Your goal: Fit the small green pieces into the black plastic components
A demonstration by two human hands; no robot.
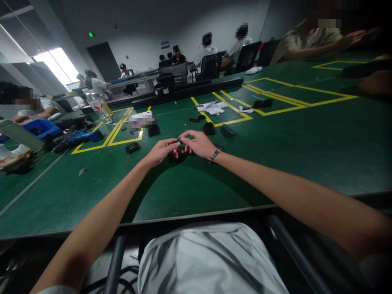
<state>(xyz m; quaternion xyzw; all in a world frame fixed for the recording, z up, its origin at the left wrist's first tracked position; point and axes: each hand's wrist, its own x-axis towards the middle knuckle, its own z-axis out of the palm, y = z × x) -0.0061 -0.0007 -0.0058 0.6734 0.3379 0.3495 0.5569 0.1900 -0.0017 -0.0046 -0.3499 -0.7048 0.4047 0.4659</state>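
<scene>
Above the green table point(190, 190) my left hand point(163, 151) and my right hand point(197, 143) meet at the fingertips. Between them is a small dark piece point(179, 139), pinched by both hands; its kind is too small to make out. A bracelet or watch circles my right wrist. Just beyond the right hand lies a black block-like part point(209, 129). To the left of my left hand sit a dark part with green glints point(132, 147) and another black ridged part point(153, 130).
White paper slips point(212, 108) lie within yellow tape lines. A clear plastic bottle point(98, 105), a blue power drill point(76, 138) and a blue bin point(41, 130) stand at left. Other people work at the far tables, and one person's arms point(324, 47) rest at upper right.
</scene>
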